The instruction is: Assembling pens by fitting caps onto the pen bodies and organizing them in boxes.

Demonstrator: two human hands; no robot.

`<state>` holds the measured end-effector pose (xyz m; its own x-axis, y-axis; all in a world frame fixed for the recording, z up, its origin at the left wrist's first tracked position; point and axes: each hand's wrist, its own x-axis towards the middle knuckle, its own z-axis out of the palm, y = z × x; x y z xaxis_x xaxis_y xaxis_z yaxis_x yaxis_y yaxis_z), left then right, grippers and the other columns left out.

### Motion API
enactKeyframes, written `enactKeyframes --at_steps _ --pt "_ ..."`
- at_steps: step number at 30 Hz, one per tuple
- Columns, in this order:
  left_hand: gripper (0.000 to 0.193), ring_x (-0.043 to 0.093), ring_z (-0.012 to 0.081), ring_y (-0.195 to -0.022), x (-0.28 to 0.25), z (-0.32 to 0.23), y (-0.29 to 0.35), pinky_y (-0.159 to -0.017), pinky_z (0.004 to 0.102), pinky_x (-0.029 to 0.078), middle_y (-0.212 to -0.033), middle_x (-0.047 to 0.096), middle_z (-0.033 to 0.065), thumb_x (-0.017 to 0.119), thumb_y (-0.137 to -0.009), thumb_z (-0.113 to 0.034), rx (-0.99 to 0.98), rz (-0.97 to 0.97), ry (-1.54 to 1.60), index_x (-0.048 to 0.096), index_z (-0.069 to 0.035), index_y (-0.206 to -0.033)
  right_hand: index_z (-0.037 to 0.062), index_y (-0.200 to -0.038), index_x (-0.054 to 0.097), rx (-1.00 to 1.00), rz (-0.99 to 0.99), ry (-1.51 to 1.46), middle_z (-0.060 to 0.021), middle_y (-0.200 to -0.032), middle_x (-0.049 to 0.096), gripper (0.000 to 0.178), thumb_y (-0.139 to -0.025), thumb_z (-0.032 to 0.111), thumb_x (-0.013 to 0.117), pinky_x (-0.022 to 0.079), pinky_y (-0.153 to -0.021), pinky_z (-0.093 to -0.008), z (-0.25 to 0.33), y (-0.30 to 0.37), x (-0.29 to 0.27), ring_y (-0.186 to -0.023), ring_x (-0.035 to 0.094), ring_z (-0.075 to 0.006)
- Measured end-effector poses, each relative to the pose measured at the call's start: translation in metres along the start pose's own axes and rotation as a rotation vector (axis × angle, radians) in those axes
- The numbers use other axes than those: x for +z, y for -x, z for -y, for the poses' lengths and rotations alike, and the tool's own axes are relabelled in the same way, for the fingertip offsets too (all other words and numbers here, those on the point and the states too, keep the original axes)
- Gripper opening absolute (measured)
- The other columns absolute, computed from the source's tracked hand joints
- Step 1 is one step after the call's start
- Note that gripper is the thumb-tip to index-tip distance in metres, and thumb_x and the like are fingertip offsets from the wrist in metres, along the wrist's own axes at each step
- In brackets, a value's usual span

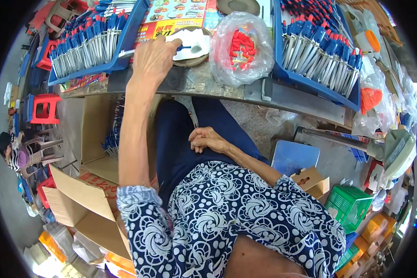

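Observation:
My left hand point(155, 58) reaches over the far table with its fingers pinched on a slim stick-like piece. The piece's pale shaft point(126, 53) sticks out to the left of the hand, and its dark blue end point(184, 47) shows to the right. That end lies over a white sheet or liner point(197, 41) on a round brownish dish point(192, 61). To the right is a clear plastic bag point(217, 69) of small red caps point(242, 46). My right hand point(208, 140) rests on my lap with curled fingers; whether anything is inside them is hidden.
Blue trays point(90, 76) point(326, 95) at both sides hold many slim silver pieces with blue and red ends. Another round dish point(238, 6) lies at the back. Open cardboard boxes point(90, 204) stand left of my legs, a green crate point(349, 204) to the right.

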<state>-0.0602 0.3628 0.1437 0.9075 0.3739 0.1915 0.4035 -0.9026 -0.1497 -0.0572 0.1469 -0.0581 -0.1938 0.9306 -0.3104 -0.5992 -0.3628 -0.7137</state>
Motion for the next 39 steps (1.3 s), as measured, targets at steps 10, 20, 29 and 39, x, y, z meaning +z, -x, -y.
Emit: enactKeyframes --at_steps 10,20,29,39 --pt "0.006 0.056 0.0224 -0.090 0.000 -0.017 -0.028 -0.076 0.0368 0.042 -0.083 0.060 0.0079 0.056 -0.075 -0.012 0.373 0.100 -0.245 0.060 -0.010 -0.079 -0.0030 -0.090 0.054 0.007 -0.028 -0.020 -0.0109 -0.072 0.059 0.014 -0.079 0.005 0.056 0.048 -0.051 -0.0210 -0.001 -0.004 -0.002 -0.059 0.058 -0.0132" --pt "0.012 0.052 0.0219 -0.097 0.006 -0.008 -0.031 -0.087 0.0384 0.038 -0.090 0.057 0.0069 0.057 -0.074 -0.009 0.431 0.045 -0.309 0.059 -0.012 -0.086 -0.0029 -0.091 0.053 -0.020 -0.032 0.007 -0.0108 -0.072 0.059 0.015 -0.079 0.005 0.055 0.048 -0.051 -0.0211 0.002 0.001 0.000 -0.058 0.058 -0.0127" --pt "0.016 0.054 0.0205 -0.092 0.008 -0.006 -0.022 -0.076 0.0342 0.039 -0.089 0.058 0.0051 0.054 -0.073 -0.008 0.369 -0.073 -0.210 0.059 -0.014 -0.087 -0.0028 -0.091 0.052 -0.058 -0.051 0.333 -0.0085 -0.072 0.057 0.015 -0.078 0.004 0.049 0.046 -0.054 -0.0230 0.067 0.044 0.016 -0.060 0.054 -0.0117" --pt "0.025 0.057 0.0289 -0.081 -0.016 -0.013 0.029 -0.068 0.0358 0.044 -0.087 0.061 0.0100 0.058 -0.075 -0.008 -0.154 -0.306 0.247 0.060 -0.009 -0.100 -0.0006 -0.088 0.056 -0.625 -0.694 0.810 -0.0070 -0.065 0.058 0.011 -0.079 0.002 0.052 0.043 -0.051 -0.0225 0.200 0.071 0.018 -0.054 0.053 -0.0106"
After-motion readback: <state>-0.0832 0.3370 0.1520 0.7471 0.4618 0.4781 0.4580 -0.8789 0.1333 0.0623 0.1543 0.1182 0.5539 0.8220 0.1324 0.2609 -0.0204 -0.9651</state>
